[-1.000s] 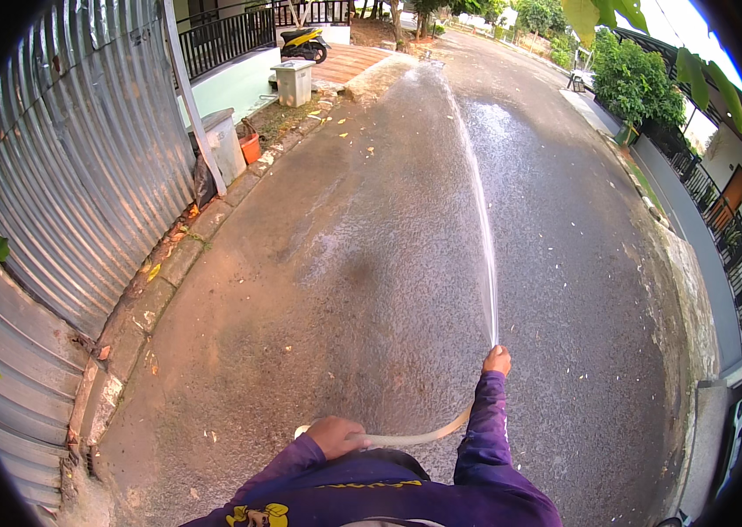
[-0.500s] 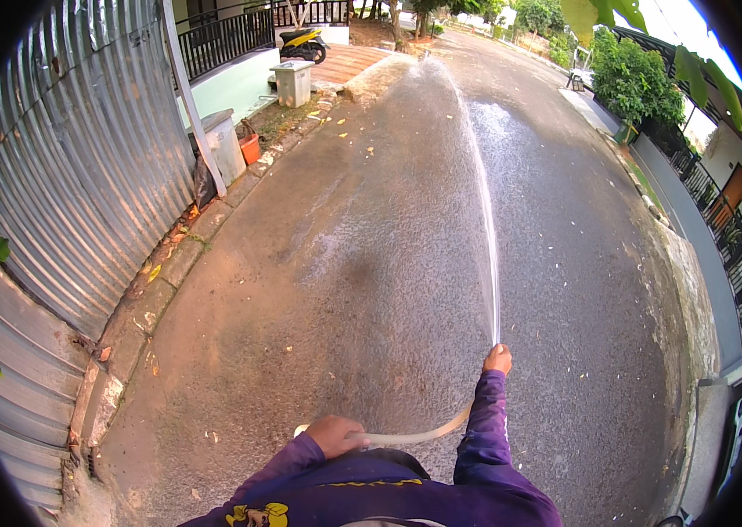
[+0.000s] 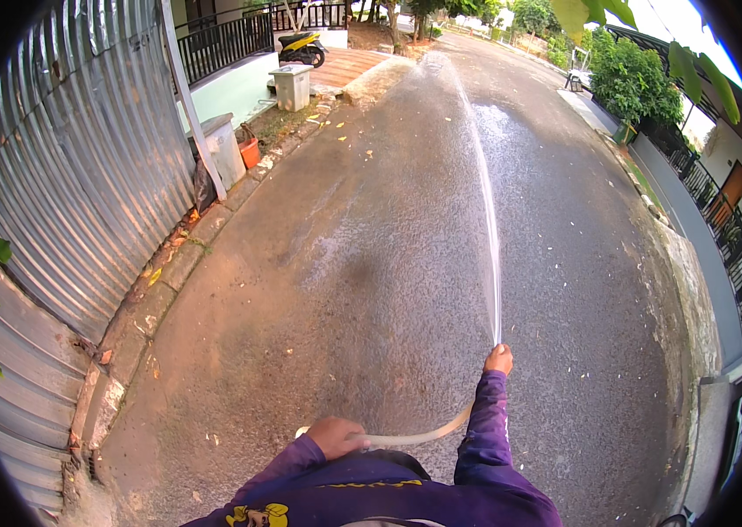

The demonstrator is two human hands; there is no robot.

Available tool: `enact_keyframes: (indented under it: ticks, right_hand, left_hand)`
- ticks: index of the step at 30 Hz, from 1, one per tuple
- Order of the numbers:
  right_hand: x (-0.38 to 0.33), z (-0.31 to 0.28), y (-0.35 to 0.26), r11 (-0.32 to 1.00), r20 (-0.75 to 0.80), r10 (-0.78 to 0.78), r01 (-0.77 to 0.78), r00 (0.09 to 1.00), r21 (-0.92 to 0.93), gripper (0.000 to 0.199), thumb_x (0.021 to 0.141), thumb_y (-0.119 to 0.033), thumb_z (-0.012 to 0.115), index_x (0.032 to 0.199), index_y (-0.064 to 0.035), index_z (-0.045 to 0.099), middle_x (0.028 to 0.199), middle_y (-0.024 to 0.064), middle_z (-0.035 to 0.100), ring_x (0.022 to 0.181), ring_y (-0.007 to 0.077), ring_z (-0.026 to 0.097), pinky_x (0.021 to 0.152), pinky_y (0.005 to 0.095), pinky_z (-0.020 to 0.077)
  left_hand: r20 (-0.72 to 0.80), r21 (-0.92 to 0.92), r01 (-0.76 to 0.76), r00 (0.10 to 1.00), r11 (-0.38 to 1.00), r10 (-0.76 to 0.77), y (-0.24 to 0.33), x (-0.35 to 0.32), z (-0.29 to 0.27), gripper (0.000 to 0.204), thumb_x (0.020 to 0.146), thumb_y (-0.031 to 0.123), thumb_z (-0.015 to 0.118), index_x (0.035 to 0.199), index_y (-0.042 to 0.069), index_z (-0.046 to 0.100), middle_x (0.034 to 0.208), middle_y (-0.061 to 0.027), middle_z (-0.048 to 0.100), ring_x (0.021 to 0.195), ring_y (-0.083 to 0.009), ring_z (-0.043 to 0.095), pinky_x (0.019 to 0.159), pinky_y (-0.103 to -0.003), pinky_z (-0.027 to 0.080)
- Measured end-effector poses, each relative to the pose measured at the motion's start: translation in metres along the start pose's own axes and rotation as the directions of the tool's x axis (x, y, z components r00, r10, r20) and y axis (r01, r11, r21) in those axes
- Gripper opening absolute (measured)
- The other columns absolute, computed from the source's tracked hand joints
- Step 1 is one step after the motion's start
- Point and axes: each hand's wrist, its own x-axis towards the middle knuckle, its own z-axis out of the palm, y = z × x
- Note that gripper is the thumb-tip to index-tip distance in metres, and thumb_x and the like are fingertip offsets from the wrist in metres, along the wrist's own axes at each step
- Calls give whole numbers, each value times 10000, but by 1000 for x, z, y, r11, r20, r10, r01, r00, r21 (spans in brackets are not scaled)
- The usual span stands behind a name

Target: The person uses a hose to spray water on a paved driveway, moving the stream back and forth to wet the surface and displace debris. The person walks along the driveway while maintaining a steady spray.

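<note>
We see a pale hose point(image 3: 419, 435) running across the front of the person's body, low in the middle of the view, curving from the left hand point(image 3: 334, 436) up to the right hand point(image 3: 499, 358). The left hand is clenched over the hose close to the body, fingers wrapped round it. The right hand, at the end of an outstretched arm in a purple sleeve point(image 3: 485, 420), grips the hose's end, and we cannot make out the fingers finely enough to say more than that they are closed on it. From that hand a thin jet of water point(image 3: 487, 220) rises and arcs far up the road point(image 3: 371, 290), landing near the far end where the asphalt looks dark and wet.

Along the road's left edge we see a concrete kerb point(image 3: 169, 272) with scattered leaves, and beyond it a corrugated metal fence point(image 3: 72, 176). Further up that edge stand a pale box-like unit point(image 3: 223, 149), an orange pot point(image 3: 250, 153) just beside it, and a second pale block point(image 3: 292, 86). A yellow scooter point(image 3: 302, 48) is parked behind a dark railing point(image 3: 222, 46). On the right edge runs a low wall point(image 3: 683, 263), with green bushes point(image 3: 630, 83) further up.
</note>
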Motion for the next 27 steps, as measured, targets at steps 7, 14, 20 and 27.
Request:
enact_keyframes:
  ticks: [7,14,20,27]
  right_hand:
    - [-6,0,4,999,42,2,0,999,-44,393,914,-312,459,1000,-12,698,958,297,677,947,501,640,856,554,488]
    - [-13,2,12,995,106,43,-33,993,-97,414,912,-332,455,1004,-13,702,974,300,677,972,501,639,879,558,483]
    - [-13,-1,11,994,118,69,-58,991,-92,424,912,-338,448,997,-6,699,984,305,676,985,509,633,888,560,482]
    - [-8,-3,9,996,95,18,-10,995,-89,401,920,-314,442,971,3,684,960,308,673,957,513,632,863,567,479]
  left_hand:
    - [5,18,5,1000,1000,-5,-2,0,2,397,926,497,613,1022,137,748,862,-144,711,844,-340,690,769,-422,521]
    - [24,28,32,999,999,-33,0,0,2,413,925,511,611,1028,135,749,876,-143,716,858,-340,695,784,-424,526]
    - [20,18,33,999,999,-34,0,0,4,418,920,516,618,1028,135,751,880,-143,719,862,-341,697,783,-423,529]
    - [0,3,7,1000,1000,-7,1,0,6,416,916,516,623,1018,133,750,872,-147,717,860,-342,696,775,-423,530]
